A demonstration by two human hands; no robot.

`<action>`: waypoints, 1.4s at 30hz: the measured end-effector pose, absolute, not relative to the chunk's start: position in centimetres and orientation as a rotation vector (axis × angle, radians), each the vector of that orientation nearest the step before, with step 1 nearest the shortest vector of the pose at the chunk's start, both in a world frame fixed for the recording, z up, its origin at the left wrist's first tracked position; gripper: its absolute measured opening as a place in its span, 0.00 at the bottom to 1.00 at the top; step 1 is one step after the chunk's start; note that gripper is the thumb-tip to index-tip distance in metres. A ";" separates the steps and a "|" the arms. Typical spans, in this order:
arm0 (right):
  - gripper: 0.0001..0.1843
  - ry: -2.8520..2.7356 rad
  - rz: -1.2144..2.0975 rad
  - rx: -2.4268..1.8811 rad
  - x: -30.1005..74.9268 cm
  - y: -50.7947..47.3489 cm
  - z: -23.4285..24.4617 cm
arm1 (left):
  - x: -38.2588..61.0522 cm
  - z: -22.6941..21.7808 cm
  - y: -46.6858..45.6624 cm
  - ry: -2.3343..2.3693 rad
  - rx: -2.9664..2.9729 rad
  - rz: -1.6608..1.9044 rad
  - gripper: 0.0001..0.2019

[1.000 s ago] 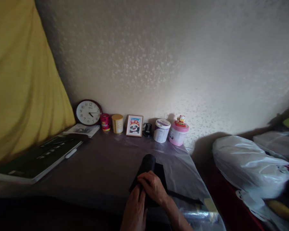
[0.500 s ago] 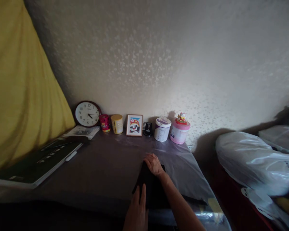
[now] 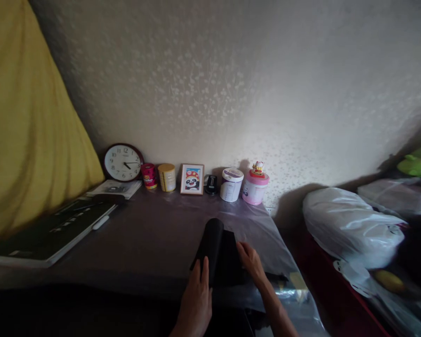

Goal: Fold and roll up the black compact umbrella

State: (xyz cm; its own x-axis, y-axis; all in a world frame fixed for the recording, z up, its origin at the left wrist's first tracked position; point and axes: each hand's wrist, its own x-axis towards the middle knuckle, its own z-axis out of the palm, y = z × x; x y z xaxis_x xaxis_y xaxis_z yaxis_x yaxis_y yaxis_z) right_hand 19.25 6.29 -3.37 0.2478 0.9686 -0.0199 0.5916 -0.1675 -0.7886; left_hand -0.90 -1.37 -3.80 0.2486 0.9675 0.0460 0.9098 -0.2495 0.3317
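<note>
Black cloth (image 3: 219,255) lies near the front edge of the tabletop (image 3: 150,243), toward its right side. Left part is rolled into a tube pointing away from the front edge; right part lies flat.

Left hand (image 3: 196,299): fingers straight and flat, resting against the near end of the roll, fingertips on it. Not gripping anything.

Right hand (image 3: 250,262): just right of the roll, fingers loosely spread on the flat part of the cloth. Palm down, pressing rather than pinching, as far as I can tell; scene is dim.

Tabletop is covered with clear plastic film (image 3: 266,243), wrinkled toward the right edge and front right corner.

Along the back edge, left to right: round clock (image 3: 123,162), red can (image 3: 148,175), yellow can (image 3: 167,177), framed panda picture (image 3: 192,179), small black gadget (image 3: 211,184), white tub (image 3: 231,184), pink jar (image 3: 254,189) with a small figurine (image 3: 257,167) on top. All well apart from the cloth.

Left edge: dark flat board (image 3: 49,231) with a white pen (image 3: 100,222) beside it, booklet (image 3: 115,188) behind it. Yellow curtain (image 3: 28,131) hangs over that side.

Off the right edge: white plastic bags (image 3: 351,227) piled up, a green thing (image 3: 416,164) behind them.

Bare tabletop between the hands and the back row.
</note>
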 end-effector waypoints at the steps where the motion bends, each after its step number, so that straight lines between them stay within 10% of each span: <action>1: 0.24 -1.432 0.720 -1.838 18.8 5.6 -3.4 | -0.9 -3.9 -1.4 1.754 2.289 0.367 0.30; 33: 0.11 -1.848 1.101 -1.531 9.7 8.4 -0.1 | -1.8 -4.7 -1.6 1.656 2.347 0.663 0.33; 42: 0.10 -2.220 0.553 -1.097 10.1 6.3 0.9 | -1.9 -5.7 -1.4 1.743 2.414 0.575 0.26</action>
State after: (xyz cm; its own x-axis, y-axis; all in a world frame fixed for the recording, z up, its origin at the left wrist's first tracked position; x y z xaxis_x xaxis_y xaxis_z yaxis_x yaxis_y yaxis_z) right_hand 10.08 6.34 0.93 -0.4821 0.8136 0.3251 0.5657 0.5724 -0.5935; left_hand -1.89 -1.39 -5.74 0.2698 0.9331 0.2380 0.8916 -0.3354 0.3042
